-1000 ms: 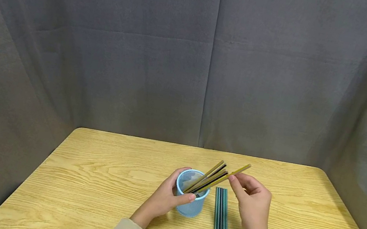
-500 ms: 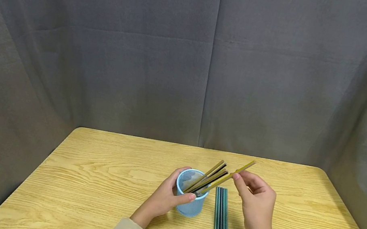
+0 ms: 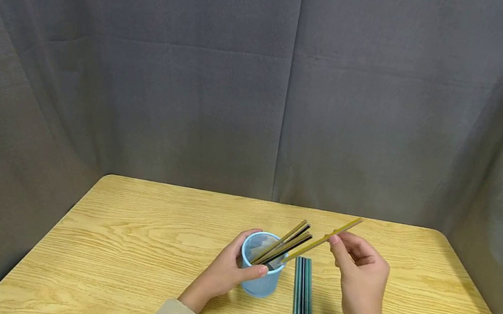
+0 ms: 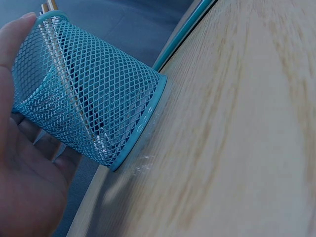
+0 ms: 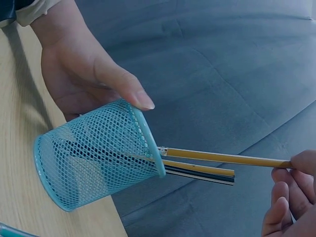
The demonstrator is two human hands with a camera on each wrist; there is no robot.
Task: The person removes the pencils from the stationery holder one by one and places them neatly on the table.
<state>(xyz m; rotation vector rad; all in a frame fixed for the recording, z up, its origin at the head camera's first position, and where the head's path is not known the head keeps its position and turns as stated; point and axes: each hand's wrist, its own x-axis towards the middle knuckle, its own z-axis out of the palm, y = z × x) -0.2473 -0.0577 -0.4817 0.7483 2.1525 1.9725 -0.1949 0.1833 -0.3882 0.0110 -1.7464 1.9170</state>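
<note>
A light-blue mesh pencil cup [image 3: 261, 288] is held by my left hand [image 3: 226, 270], its thumb lying over the rim. The cup tilts in the right wrist view; several yellow-and-black striped pencils [image 5: 200, 168] lean out of its mouth. With thumb and fingertips, my right hand [image 3: 364, 275] pinches the upper part of a yellow pencil [image 5: 217, 156]. That pencil slants down to the cup's rim, and its silver ferrule shows right at the edge. In the left wrist view, mesh partly hides the pencils inside the cup [image 4: 98, 94].
Several dark-green pencils [image 3: 304, 304] lie side by side on the wooden table [image 3: 135, 271], right of the cup, silver ends toward me. Grey curtain [image 3: 193, 85] hangs behind the table and along both sides.
My right hand has moved up and to the right, drawing the yellow pencil up out of the cup to its rim. The left hand and cup have stayed in place.
</note>
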